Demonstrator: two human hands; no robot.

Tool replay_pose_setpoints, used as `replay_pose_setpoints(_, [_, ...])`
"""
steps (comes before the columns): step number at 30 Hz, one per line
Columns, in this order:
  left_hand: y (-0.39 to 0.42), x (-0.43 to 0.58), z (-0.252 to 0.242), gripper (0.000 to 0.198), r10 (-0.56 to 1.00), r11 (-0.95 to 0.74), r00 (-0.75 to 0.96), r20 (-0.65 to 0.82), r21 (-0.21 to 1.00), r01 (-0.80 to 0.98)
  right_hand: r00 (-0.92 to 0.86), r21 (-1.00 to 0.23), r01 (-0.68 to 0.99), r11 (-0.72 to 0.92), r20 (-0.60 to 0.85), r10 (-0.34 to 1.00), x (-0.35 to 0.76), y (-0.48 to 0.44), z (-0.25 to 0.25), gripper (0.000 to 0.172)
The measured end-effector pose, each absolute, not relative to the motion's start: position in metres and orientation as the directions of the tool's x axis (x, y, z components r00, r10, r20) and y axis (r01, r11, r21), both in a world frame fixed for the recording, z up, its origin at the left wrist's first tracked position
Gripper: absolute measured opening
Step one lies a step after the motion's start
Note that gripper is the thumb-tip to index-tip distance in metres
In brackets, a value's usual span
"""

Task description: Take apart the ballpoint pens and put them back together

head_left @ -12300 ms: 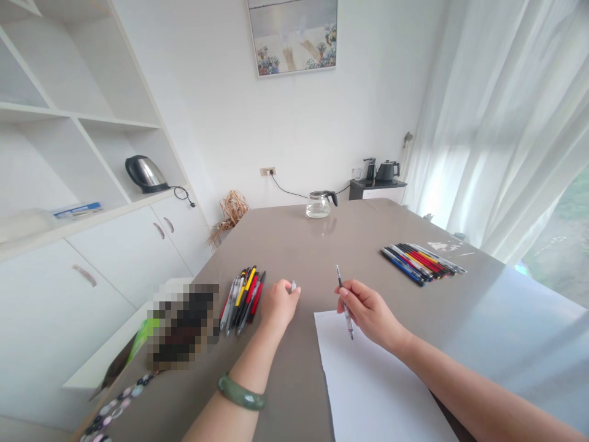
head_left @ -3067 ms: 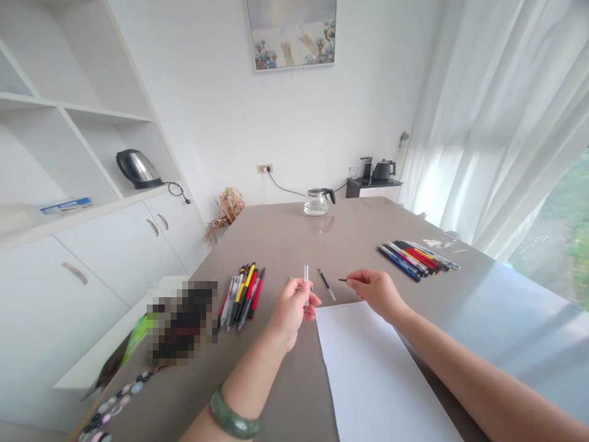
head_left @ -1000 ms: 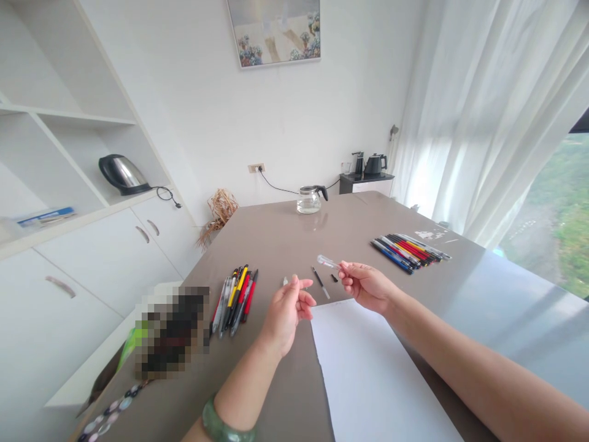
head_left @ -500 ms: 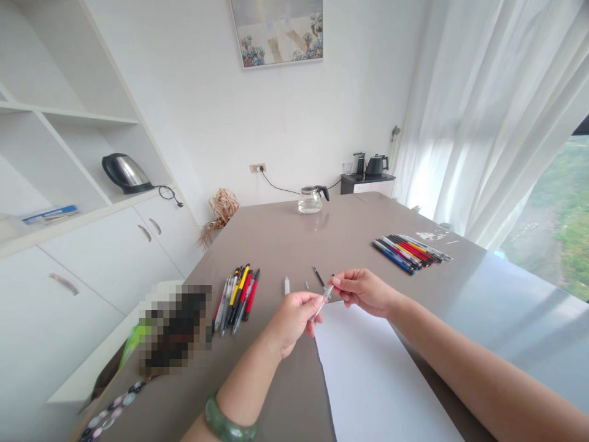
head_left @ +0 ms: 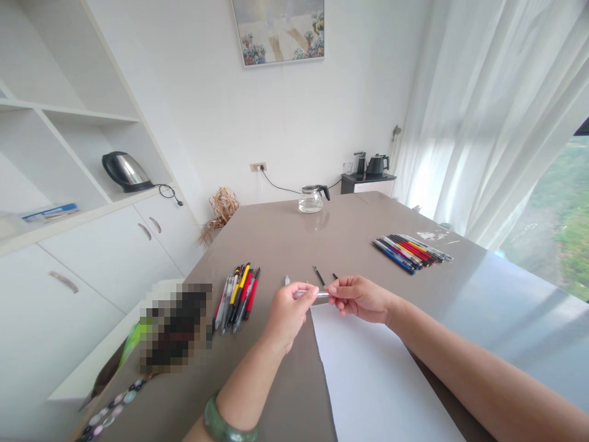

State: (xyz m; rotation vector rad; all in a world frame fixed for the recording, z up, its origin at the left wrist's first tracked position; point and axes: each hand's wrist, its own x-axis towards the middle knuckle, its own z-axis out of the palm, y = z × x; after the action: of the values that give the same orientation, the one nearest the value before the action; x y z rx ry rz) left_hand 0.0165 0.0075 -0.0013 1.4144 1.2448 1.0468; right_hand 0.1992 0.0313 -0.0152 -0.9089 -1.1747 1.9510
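My left hand point(head_left: 288, 310) and my right hand point(head_left: 359, 298) meet just above the grey-brown table point(head_left: 285, 239), each pinching one end of a clear pen barrel point(head_left: 319, 294) held level between them. A thin black refill point(head_left: 318, 275) lies on the table just beyond the hands, with a tiny dark part point(head_left: 335, 275) to its right and a small white part point(head_left: 287, 280) to its left. A white sheet of paper point(head_left: 372, 374) lies under my right forearm. A green bangle point(head_left: 227, 425) circles my left wrist.
A bundle of pens point(head_left: 237, 290) lies left of my hands, and another row of pens point(head_left: 409, 248) farther right. A glass pot point(head_left: 313, 199) stands at the table's far end. A bead string point(head_left: 108, 410) lies at the near left edge. White cabinets with a kettle point(head_left: 123, 172) line the left wall.
The clear barrel went from my right hand alone to being held by both hands, now level instead of slanted. My hands have drawn closer together over the paper's top edge.
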Motion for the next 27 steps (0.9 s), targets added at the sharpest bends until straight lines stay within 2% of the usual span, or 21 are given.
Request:
replay_pose_setpoints(4, [0.006, 0.017, 0.003, 0.029, 0.993, -0.117, 0.055, 0.107, 0.966, 0.230, -0.550, -0.871, -0.239, -0.428, -0.242, 0.799, 0.199, 0.032, -0.017, 0.013])
replay_pose_setpoints(8, [0.007, 0.017, 0.003, 0.029, 0.991, -0.137, 0.033, 0.133, 0.974, 0.182, -0.555, -0.854, -0.292, -0.430, -0.215, 0.804, 0.200, 0.031, -0.016, 0.010])
replay_pose_setpoints(13, [0.011, 0.016, -0.004, 0.028, 0.992, -0.126, 0.009, 0.126, 0.988, 0.087, -0.539, -0.873, -0.287, -0.394, -0.192, 0.820, 0.200, 0.032, -0.015, 0.012])
replay_pose_setpoints(15, [0.012, 0.015, -0.005, 0.028, 0.996, -0.094, -0.001, 0.094, 0.995, 0.031, -0.490, -0.909, -0.251, -0.332, -0.177, 0.854, 0.202, 0.034, -0.014, 0.013])
replay_pose_setpoints(16, [0.013, 0.015, -0.006, 0.028, 0.997, -0.074, -0.004, 0.074, 0.997, -0.006, -0.438, -0.939, -0.207, -0.276, -0.163, 0.884, 0.204, 0.037, -0.014, 0.014])
replay_pose_setpoints(18, [0.015, 0.013, -0.007, 0.028, 1.000, -0.031, -0.004, 0.031, 0.996, -0.086, -0.262, -0.993, 0.024, -0.116, -0.119, 0.958, 0.211, 0.043, -0.016, 0.017])
replay_pose_setpoints(20, [0.017, 0.012, -0.009, 0.030, 1.000, 0.023, 0.008, -0.022, 0.988, -0.154, -0.070, -0.938, 0.348, -0.011, -0.038, 0.997, 0.220, 0.051, -0.020, 0.021])
replay_pose_setpoints(21, [0.017, 0.011, -0.010, 0.032, 0.999, 0.049, 0.016, -0.047, 0.983, -0.177, -0.003, -0.889, 0.458, -0.004, -0.006, 1.000, 0.225, 0.055, -0.022, 0.023])
replay_pose_setpoints(24, [0.019, 0.010, -0.013, 0.035, 0.995, 0.096, 0.027, -0.092, 0.973, -0.210, 0.094, -0.780, 0.626, -0.015, 0.057, 0.994, 0.235, 0.062, -0.029, 0.020])
replay_pose_setpoints(27, [0.020, 0.010, -0.014, 0.036, 0.996, 0.092, 0.028, -0.088, 0.971, -0.220, 0.108, -0.673, 0.739, 0.003, 0.123, 0.986, 0.237, 0.064, -0.033, 0.015])
